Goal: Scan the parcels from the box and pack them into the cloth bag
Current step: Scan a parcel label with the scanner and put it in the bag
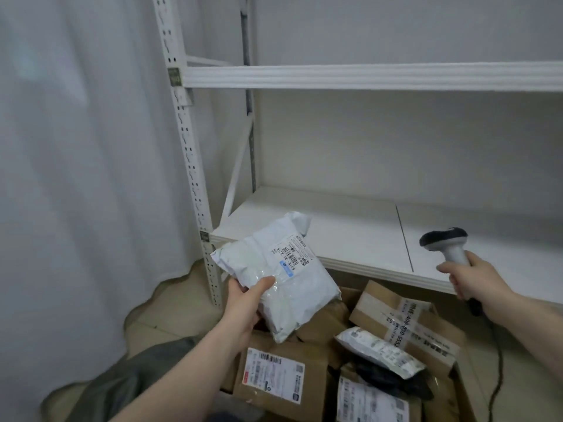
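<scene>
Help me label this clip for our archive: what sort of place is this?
Probably a parcel stockroom or courier pickup point: a white metal shelving rack, a cardboard box of labelled parcels, and a handheld barcode scanner held in the right hand.

You've got a white plastic parcel (pixel 274 275) with a white label, black barcodes and a small blue patch. The scanner (pixel 447 242) is light grey with a black head (black cable too). Brown cardboard boxes (pixel 405 318) sit below, against white shelves (pixel 350 226) and a pale curtain (pixel 76 147).
</scene>
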